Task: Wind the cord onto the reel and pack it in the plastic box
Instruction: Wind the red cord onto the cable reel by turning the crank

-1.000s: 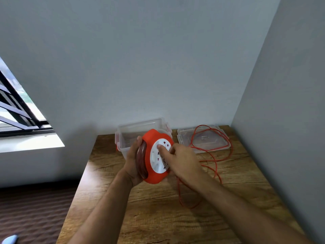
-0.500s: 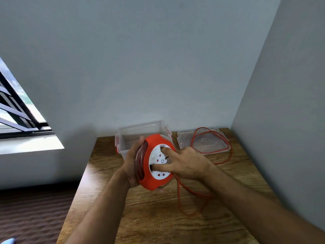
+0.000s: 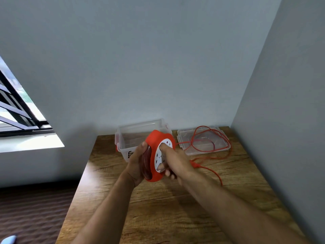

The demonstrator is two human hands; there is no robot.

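Observation:
An orange cord reel [image 3: 154, 145] with a white socket face is held upright above the wooden table [image 3: 175, 208]. My left hand [image 3: 136, 162] grips its back and rim. My right hand [image 3: 174, 162] lies on the white face, fingers pressed into it. The loose orange cord [image 3: 209, 148] runs from the reel across the table and loops over the clear lid [image 3: 204, 141] at the back right. A clear plastic box [image 3: 139, 134] stands open behind the reel, with nothing visible inside.
The table sits in a corner, with a grey wall behind and another close on the right. A window [image 3: 19, 117] is at the left. Dark floor lies left of the table's edge.
My right hand has turned on the reel's face, from the front to the lower side. The loose cord on the table has grown shorter and its near loop has pulled in.

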